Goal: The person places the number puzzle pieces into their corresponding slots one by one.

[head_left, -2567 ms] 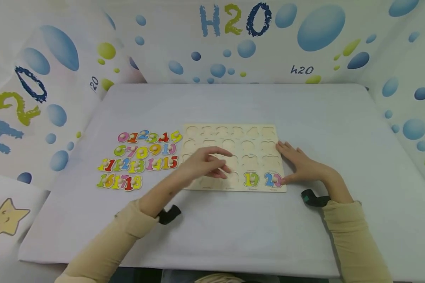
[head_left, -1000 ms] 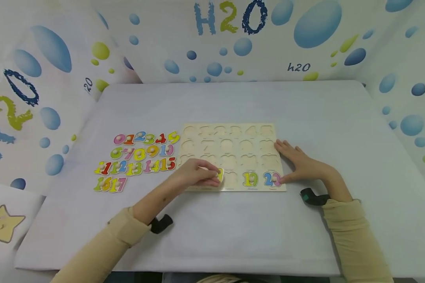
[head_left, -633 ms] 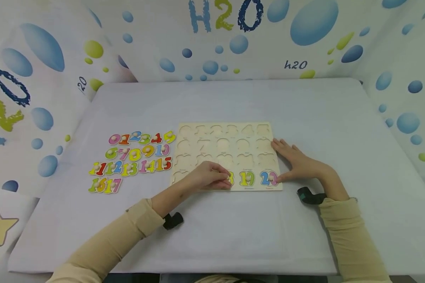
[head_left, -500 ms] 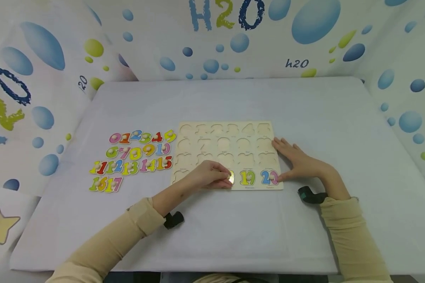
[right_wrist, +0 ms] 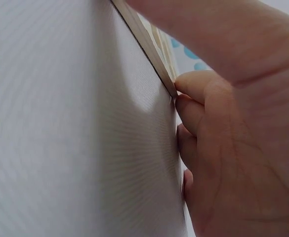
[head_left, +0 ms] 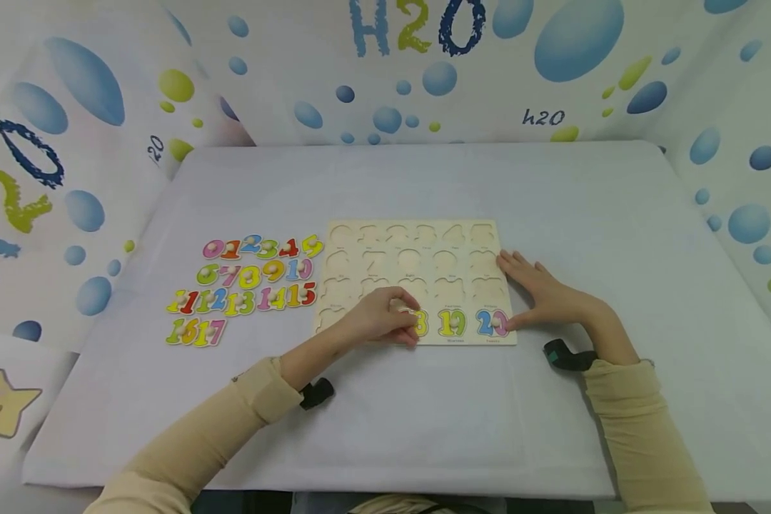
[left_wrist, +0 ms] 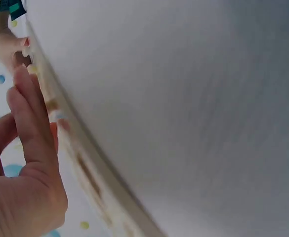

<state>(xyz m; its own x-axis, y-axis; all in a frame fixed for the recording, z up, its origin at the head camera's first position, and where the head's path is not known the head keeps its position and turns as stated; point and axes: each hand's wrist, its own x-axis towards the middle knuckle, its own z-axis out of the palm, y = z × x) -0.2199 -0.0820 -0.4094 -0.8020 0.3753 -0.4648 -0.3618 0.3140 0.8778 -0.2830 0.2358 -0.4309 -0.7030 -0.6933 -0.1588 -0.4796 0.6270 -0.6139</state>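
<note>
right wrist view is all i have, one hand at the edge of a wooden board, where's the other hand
Observer: The left hand is over the bottom row of the wooden puzzle board, partly covering the number 18 piece.
Operator: anything else in that row
Observer: Yes, the number 19 piece and the number 20 piece sit to its right, 20 in the end slot by the right hand.
Operator: any pieces off the board
Observer: Yes, number pieces 0 to 17 lie in four rows on the white tabletop, left of the board.
</note>
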